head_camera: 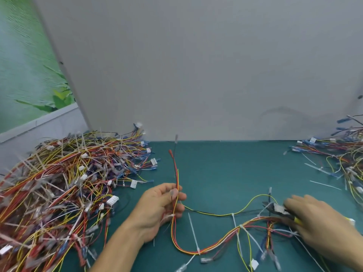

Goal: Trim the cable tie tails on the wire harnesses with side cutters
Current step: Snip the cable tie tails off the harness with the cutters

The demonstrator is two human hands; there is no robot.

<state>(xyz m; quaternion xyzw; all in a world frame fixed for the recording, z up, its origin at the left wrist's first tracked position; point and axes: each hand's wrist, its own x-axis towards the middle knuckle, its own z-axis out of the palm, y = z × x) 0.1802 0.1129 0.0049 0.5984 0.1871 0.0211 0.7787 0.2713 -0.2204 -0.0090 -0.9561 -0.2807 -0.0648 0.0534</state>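
Observation:
A wire harness [222, 242] of red, yellow and black wires lies across the green mat in front of me, with several white cable tie tails [193, 232] sticking out along it. My left hand [161, 209] grips one end of it, holding a few wires upright between thumb and fingers. My right hand [314, 222] is shut on the side cutters [275, 210], whose dark jaws point left at a tie tail on the harness near a white connector. The cutter handles show yellow under my palm.
A large tangled pile of harnesses [59, 189] fills the left of the green mat [225, 169]. A smaller pile [345, 158] sits at the right edge, with loose cut tie tails [325, 185] beside it. A grey panel [196, 75] stands behind.

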